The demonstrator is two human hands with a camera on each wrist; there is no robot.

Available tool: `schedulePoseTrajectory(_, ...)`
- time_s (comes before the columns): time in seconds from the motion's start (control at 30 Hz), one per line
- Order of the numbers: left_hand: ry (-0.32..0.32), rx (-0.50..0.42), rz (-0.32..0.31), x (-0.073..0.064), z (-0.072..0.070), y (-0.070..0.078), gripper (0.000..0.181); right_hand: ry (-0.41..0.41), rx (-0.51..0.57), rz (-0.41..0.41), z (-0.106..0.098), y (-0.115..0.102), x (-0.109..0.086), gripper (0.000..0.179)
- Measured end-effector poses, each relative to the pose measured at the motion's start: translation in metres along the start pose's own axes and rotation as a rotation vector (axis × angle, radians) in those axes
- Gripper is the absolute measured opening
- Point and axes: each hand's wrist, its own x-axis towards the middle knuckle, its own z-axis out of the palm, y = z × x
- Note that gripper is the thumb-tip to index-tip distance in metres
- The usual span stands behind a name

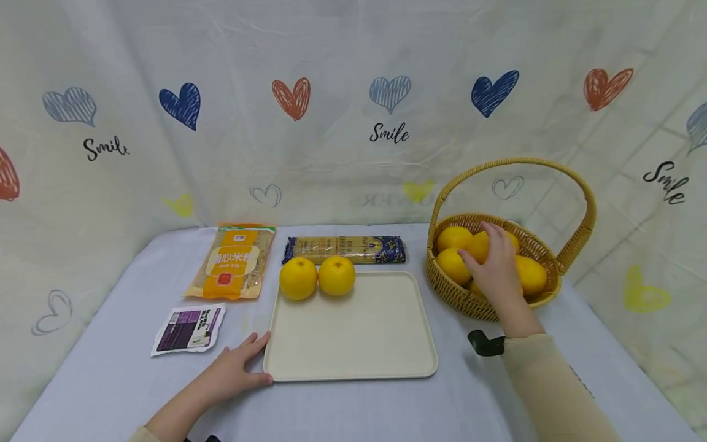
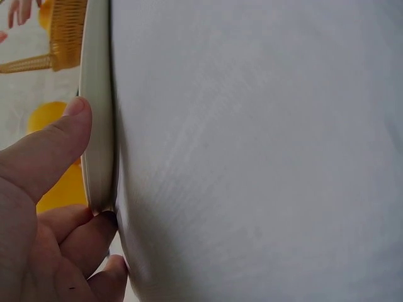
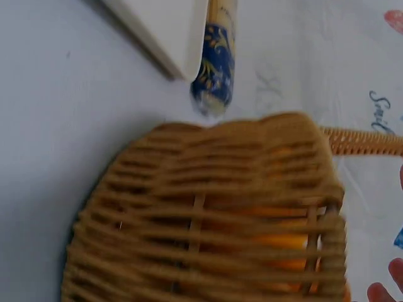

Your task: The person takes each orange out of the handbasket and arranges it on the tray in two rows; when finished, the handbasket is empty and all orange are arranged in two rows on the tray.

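Note:
My right hand [image 1: 499, 270] reaches over the wicker basket [image 1: 469, 304], thumb and fingers spread apart above the yellow oranges inside. One orange [image 1: 477, 247] shows between the thumb and the fingers. In the right wrist view, fingertips [image 3: 381, 292] show at the right edge beyond the basket's woven side. My left hand [image 1: 234, 371] rests at the near left corner of the cream tray [image 1: 353, 344], thumb at its front rim and fingers along its left side. Two oranges, a left one [image 1: 298, 278] and a right one [image 1: 337, 275], sit side by side at the tray's far left corner.
Behind the tray lies a long noodle-like packet [image 1: 348, 248]. An orange and clear bag of grain [image 1: 232, 264] and a small purple and white packet [image 1: 189, 329] lie to the left. The basket's tall handle [image 1: 519, 161] arches over it. A printed curtain hangs behind.

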Motion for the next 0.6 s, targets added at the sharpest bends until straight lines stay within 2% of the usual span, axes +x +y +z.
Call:
schedulePoseTrajectory(0.13,-0.007,-0.007,-0.018,0.000,0.000,0.001,0.090,-0.014,-0.030,0.065,-0.013,0.022,0.001,0.069)
schedulePoseTrajectory(0.3,-0.009,-0.011,-0.017,-0.002,-0.001,0.002,0.090,-0.037,-0.066,0.117,-0.020,0.037,0.002,0.071)
schedulePoseTrajectory(0.6,-0.008,-0.007,-0.017,-0.001,0.000,0.001,0.091,-0.136,-0.124,0.140,-0.024,0.053,0.006,0.075)
